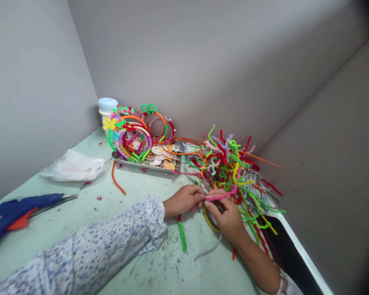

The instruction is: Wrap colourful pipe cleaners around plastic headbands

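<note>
My left hand (184, 199) and my right hand (226, 215) meet over the pale green table (80, 221), both pinched on a pink pipe cleaner (223, 195) stretched between them. Just behind my hands lies a tangled pile of pipe cleaners (230, 168) in red, green, yellow, pink and grey. A yellow pipe cleaner (209, 221) curves under my right hand. A green and red pipe cleaner (182, 233) lies below my left wrist.
A metal tray (147, 166) at the back holds several pipe-cleaner headbands (132, 131) and shells. A white jar (107, 107) stands behind it. A blue glue gun (21, 209) and a crumpled plastic bag (75, 166) lie at left. An orange pipe cleaner (117, 180) lies loose. Grey walls close the corner.
</note>
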The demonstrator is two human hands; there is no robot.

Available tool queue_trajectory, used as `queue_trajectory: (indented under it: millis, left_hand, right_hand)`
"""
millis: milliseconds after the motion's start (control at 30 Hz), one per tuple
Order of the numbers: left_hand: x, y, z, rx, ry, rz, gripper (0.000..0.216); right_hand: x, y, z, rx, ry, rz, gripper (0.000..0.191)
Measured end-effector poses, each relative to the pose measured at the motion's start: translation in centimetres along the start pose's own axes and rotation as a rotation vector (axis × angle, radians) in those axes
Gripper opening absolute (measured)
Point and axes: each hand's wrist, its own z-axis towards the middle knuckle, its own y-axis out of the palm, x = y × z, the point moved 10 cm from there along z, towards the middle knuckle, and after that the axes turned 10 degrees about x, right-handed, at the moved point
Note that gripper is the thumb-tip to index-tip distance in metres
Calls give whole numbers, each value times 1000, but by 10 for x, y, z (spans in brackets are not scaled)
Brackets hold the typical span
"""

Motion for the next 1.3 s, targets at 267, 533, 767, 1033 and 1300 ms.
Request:
queue_trajectory:
  millis: [267,533,767,1033,1300]
  left_hand:
    - [0,-2,-2,25,-14,28,10]
    - [3,-2,-4,25,8,101,12]
    - [2,0,-2,17,-4,67,11]
    - [3,-1,-3,20,20,63,10]
    - [0,0,-2,19,-6,57,10]
  right_hand:
    - [17,7,0,-23,86,-82,13]
    - [22,10,-1,-54,151,-77,11]
    - [17,10,-1,-56,119,-90,10]
    - [9,8,1,-44,81,-108,10]
    - [4,6,2,-14,41,-102,12]
